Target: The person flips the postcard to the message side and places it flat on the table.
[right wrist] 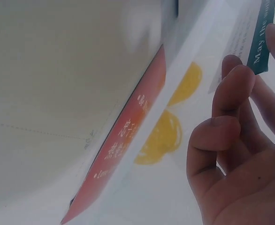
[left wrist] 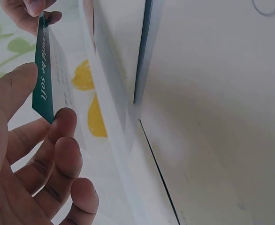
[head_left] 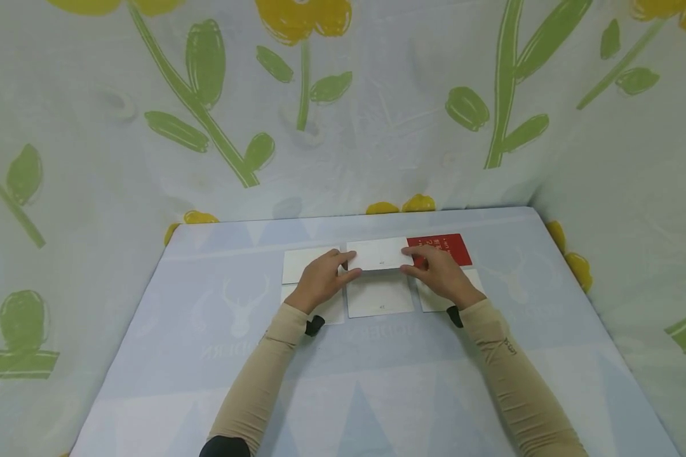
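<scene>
My left hand [head_left: 322, 279] and right hand [head_left: 441, 274] pinch opposite ends of one card [head_left: 377, 255], held above the table. Its upward side is white with a tiny mark. On its underside, the left wrist view reveals a dark green band [left wrist: 44, 86] lettered "world be soft". Each hand has its thumb on one side of the card and fingers on the other. Directly in front of the held card, a white card [head_left: 380, 299] lies flat. A red card [head_left: 456, 245] with white lettering lies behind my right hand.
More white cards lie beside the hands: one at the back left [head_left: 302, 264], one partly under the left hand [head_left: 333, 310], one partly under the right hand [head_left: 432, 299]. The pale patterned tablecloth [head_left: 354, 368] reaches a flower-printed curtain [head_left: 389, 152] behind.
</scene>
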The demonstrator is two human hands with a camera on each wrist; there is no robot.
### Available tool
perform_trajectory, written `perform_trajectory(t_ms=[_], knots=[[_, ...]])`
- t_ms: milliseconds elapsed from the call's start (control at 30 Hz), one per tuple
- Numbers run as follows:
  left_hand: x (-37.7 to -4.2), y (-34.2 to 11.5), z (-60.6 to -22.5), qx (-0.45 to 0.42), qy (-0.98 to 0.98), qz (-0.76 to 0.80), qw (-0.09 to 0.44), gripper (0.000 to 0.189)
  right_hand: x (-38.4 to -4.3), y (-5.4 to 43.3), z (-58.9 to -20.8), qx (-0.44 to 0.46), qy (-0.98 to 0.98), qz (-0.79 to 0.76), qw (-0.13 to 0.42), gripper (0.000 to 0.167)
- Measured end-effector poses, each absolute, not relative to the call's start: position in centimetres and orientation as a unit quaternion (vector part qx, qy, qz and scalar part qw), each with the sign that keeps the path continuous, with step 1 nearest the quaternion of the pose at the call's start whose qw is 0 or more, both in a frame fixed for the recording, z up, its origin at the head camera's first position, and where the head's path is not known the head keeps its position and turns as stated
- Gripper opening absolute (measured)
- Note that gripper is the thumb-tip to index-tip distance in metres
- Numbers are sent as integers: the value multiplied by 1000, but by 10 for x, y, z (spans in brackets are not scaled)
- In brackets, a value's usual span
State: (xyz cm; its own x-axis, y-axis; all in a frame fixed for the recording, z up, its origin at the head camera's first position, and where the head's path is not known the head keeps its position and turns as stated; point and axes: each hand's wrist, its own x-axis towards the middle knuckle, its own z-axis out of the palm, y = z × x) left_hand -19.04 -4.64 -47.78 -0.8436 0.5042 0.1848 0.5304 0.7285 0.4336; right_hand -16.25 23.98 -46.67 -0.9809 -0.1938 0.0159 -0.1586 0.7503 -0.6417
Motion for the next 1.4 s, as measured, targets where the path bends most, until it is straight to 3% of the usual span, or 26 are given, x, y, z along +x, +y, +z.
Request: perform_trajectory(t_ms=[1400], knots=[[-199,-45,-484,-248,-943,-220,-37,44,-174,230,-475,-123,943,-291,102,46]])
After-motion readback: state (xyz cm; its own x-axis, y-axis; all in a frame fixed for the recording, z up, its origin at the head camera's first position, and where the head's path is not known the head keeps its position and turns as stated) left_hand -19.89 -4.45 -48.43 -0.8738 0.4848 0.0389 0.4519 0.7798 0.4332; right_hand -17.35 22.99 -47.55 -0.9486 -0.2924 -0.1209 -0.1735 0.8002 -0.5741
